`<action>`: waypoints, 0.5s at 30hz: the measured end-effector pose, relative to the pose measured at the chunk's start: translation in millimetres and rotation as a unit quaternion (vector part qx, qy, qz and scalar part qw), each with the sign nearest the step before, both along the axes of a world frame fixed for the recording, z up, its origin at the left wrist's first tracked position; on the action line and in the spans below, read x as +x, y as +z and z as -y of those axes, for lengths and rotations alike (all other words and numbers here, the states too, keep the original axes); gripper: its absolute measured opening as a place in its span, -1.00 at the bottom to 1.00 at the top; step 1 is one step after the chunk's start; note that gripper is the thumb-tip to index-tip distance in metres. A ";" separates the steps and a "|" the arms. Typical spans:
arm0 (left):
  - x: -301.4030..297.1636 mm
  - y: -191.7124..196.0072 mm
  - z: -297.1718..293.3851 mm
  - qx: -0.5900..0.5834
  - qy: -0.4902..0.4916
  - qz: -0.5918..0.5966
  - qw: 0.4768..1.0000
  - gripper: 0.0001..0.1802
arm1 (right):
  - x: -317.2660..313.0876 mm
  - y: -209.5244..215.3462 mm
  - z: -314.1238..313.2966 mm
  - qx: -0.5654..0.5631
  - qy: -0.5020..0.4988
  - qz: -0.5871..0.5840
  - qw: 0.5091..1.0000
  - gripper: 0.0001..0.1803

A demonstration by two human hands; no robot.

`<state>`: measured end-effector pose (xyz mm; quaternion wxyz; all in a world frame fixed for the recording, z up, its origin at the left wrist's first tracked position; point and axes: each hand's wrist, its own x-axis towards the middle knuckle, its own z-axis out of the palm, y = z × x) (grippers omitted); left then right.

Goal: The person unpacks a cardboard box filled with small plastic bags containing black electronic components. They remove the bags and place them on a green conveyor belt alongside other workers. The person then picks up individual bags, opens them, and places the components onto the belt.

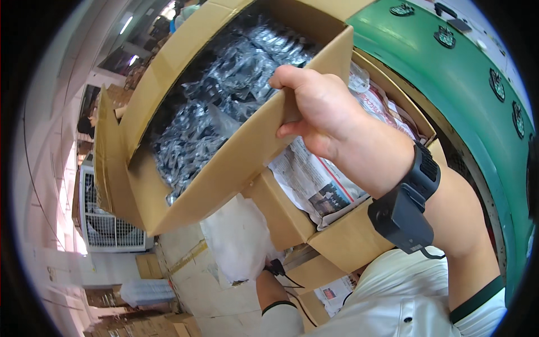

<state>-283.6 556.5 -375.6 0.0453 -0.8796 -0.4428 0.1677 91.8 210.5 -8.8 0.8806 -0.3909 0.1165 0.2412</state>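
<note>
My right hand (325, 106) grips the near wall of an open cardboard box (224, 177), its fingers curled over the upper edge. The box is tilted and packed with dark, shiny pieces in clear plastic bags (224, 84). My left forearm (272, 292) comes up from the lower edge, and the left hand is hidden by a white plastic bag (233, 236) and the box above it. A black device (401, 210) is strapped on my right wrist. Below the tilted box, another open cardboard box (281, 208) holds printed white packages (323, 182).
A green-topped table (404, 39) runs along the right, with several dark ornate pieces (445, 37) on it. At the left stands a white air cooler with a grille (112, 213). Cardboard boxes (149, 265) and a clear plastic-wrapped bundle (147, 293) lie farther off on the floor.
</note>
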 end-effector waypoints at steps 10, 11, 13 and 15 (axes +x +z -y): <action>3.4 -39.4 18.2 -0.104 -0.067 -0.008 0.992 -0.64 | 0.4 -10.8 -2.5 -0.064 -0.023 0.016 0.998 -0.13; -4.7 -40.3 18.9 -0.109 -0.088 0.018 0.990 -0.64 | -2.1 -10.9 -1.5 -0.059 -0.019 0.020 0.998 -0.14; -44.8 -35.8 21.8 -0.121 -0.155 0.111 0.974 -0.64 | -15.7 1.5 -4.0 -0.040 0.011 0.023 0.999 -0.13; -31.2 -18.2 52.3 -0.171 -0.189 0.057 0.965 -0.66 | -14.1 -7.3 -3.4 -0.035 0.020 0.042 0.998 0.20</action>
